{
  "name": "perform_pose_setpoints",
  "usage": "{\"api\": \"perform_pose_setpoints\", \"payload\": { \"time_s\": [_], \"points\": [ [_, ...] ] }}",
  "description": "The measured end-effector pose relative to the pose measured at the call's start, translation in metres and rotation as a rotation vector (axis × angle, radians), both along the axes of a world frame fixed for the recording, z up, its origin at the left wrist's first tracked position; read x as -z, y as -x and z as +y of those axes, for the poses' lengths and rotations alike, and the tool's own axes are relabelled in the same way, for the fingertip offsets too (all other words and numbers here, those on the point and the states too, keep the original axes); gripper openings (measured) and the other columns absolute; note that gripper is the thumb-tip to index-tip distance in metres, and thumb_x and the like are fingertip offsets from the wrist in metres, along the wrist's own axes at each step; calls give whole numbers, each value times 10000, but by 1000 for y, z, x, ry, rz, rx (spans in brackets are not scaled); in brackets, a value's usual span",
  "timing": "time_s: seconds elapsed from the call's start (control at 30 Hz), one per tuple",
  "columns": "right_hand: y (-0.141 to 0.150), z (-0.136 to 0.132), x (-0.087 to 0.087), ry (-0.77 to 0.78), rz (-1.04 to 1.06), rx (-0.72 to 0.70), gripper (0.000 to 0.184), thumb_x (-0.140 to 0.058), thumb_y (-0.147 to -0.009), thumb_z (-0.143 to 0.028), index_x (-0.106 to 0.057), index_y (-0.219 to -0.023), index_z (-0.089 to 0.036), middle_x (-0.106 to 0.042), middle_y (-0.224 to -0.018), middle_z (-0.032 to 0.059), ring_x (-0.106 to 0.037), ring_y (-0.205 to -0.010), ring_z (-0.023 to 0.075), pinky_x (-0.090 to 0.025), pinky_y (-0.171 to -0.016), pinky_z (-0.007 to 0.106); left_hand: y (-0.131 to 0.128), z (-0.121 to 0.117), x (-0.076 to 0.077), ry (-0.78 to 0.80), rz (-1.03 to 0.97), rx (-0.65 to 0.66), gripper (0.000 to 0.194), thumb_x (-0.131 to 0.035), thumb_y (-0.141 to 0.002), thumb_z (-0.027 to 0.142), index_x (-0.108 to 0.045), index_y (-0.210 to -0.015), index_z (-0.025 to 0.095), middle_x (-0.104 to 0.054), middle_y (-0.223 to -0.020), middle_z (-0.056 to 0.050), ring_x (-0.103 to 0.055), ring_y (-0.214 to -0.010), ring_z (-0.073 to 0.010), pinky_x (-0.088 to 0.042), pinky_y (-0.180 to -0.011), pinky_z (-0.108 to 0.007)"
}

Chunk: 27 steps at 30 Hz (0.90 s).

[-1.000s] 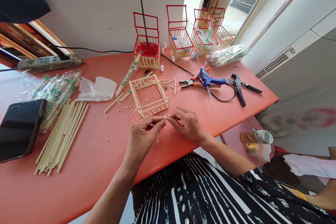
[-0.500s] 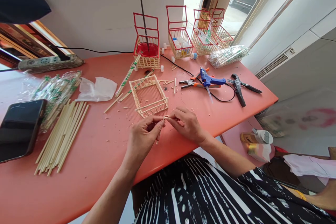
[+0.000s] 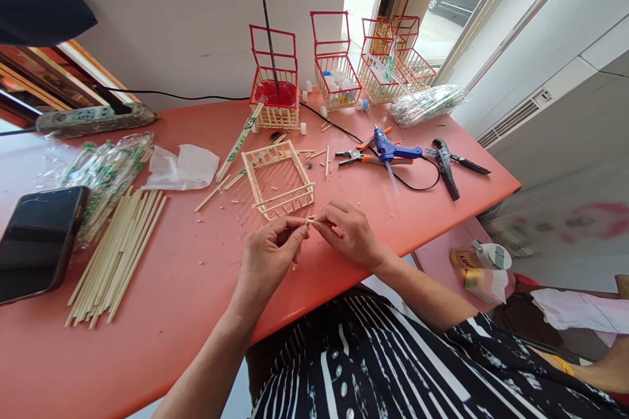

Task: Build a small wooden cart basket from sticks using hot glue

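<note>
My left hand [image 3: 270, 254] pinches a thin wooden stick, whose lower end [image 3: 295, 266] pokes out below the fingers. Between the fingertips of my right hand [image 3: 350, 233] is a short stick piece [image 3: 311, 219], meeting the first one at my left fingertips. How the two are joined is hidden by my fingers. Just beyond both hands a small open frame of sticks [image 3: 308, 193] rests on the table. To its right lie a blue glue gun [image 3: 399, 152] and orange-handled pliers [image 3: 352, 154].
Loose sticks [image 3: 115, 255] and a phone [image 3: 39, 242] lie on the left of the pink table [image 3: 196, 314]. Small stick carts with red rims, one holding a red cup [image 3: 272, 91], line the back. Black-handled cutters [image 3: 447, 170] are at the right. A black cord runs behind the frame.
Both hands stay in almost the same place. The stick's lower end below my left hand shows less than a second ago.
</note>
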State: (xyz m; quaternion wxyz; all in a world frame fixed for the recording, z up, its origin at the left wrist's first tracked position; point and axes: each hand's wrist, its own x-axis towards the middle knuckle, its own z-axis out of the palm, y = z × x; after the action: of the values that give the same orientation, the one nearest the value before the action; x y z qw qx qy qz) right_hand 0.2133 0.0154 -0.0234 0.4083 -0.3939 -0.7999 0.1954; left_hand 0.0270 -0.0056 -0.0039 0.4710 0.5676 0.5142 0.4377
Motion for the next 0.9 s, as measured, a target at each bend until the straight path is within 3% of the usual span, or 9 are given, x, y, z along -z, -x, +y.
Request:
{"api": "perform_pose_setpoints", "payload": {
  "time_s": [0.9],
  "points": [
    [0,0,0,6,17,-3,261,-583,-1071,-303,-634,-836,-203,-595,-766,-6,-540,-724,136,-412,-714,252,0,-1,-1,0,24,8,172,-653,-890,315,-722,-823,172,-578,-500,50,-541,-413,-90,-445,-455,-198]
  ]
}}
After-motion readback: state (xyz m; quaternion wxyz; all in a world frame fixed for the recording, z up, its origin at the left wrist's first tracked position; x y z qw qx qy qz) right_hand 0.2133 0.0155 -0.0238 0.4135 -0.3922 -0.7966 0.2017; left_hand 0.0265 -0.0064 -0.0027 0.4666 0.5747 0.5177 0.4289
